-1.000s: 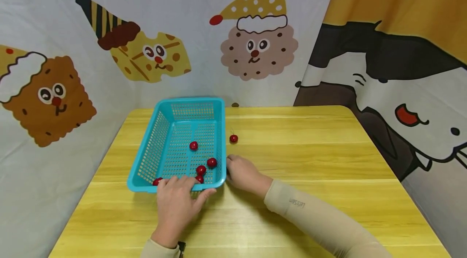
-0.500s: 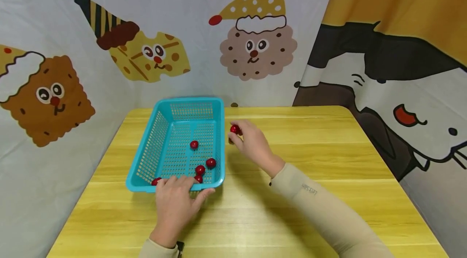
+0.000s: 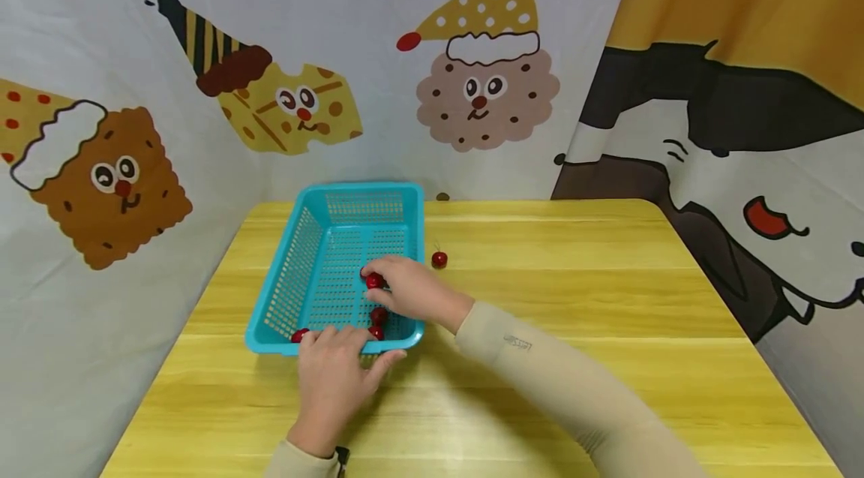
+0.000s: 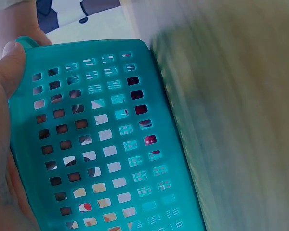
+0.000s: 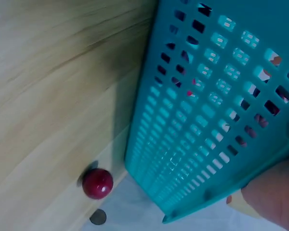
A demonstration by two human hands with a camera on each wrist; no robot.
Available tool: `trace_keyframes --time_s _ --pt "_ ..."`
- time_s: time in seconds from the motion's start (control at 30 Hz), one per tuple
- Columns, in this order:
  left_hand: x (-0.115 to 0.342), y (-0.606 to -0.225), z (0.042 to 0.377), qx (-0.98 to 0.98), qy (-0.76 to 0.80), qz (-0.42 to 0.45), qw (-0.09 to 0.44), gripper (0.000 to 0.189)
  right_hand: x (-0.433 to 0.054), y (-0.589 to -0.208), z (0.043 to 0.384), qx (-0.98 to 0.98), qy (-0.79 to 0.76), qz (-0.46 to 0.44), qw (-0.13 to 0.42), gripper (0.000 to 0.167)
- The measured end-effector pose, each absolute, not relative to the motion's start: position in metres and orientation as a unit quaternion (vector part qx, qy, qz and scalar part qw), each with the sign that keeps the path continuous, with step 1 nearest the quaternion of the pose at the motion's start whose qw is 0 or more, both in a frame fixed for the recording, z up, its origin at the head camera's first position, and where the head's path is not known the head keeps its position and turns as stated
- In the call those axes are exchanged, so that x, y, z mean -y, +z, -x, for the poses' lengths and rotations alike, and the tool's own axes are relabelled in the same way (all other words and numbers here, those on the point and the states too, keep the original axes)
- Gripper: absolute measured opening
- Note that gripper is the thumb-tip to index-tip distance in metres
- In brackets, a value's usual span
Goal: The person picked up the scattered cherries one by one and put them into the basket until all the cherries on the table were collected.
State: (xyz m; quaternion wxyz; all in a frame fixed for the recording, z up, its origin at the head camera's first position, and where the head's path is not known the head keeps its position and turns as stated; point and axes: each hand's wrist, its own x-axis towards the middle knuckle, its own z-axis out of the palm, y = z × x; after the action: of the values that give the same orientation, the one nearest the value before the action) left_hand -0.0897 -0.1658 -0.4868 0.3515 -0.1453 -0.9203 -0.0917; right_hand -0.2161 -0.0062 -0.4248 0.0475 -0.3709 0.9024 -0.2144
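A blue plastic basket (image 3: 270, 298) with perforated walls stands on the table, holding several red cherries. My left hand (image 3: 334, 377) grips its near rim; in the left wrist view the thumb (image 4: 12, 67) lies at the rim, outside the perforated wall. Inside the basket, my right hand (image 3: 415, 290) pinches a cherry (image 3: 374, 281) between thumb and fingers. A second cherry is partly hidden beside the fingertips. Two cherries (image 3: 378, 317) lie close together nearer the front wall, and another cherry (image 3: 300, 335) sits in the near left corner.
One cherry (image 3: 439, 260) with a stem lies on the wooden table (image 3: 574, 298), just right of the basket. The right wrist view also shows this cherry (image 5: 97, 183) outside the basket wall. Behind the table hangs a printed cloth (image 3: 385, 125).
My right hand has picked up a cherry from beside the basket and carried it left over the side wall, into the basket. My left hand keeps its grip on the rim.
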Motion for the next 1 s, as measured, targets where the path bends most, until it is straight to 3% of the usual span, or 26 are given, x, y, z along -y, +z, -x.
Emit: trace_keyframes --time_s 0.33,0.6,1.0 --pt "0.164 -0.488 0.093 0.913 -0.102 0.14 0.37 0.083 0.026 -0.434 0.217 -0.936 -0.022 0.35 -0.001 0.032" --pt "0.163 -0.488 0.091 0.914 -0.096 0.136 0.37 0.092 0.026 -0.439 0.215 -0.941 -0.007 0.339 0.002 0.031" --pt "0.164 -0.488 0.093 0.909 -0.098 0.14 0.38 0.086 0.026 -0.44 0.215 -0.942 -0.004 0.335 -0.004 0.033"
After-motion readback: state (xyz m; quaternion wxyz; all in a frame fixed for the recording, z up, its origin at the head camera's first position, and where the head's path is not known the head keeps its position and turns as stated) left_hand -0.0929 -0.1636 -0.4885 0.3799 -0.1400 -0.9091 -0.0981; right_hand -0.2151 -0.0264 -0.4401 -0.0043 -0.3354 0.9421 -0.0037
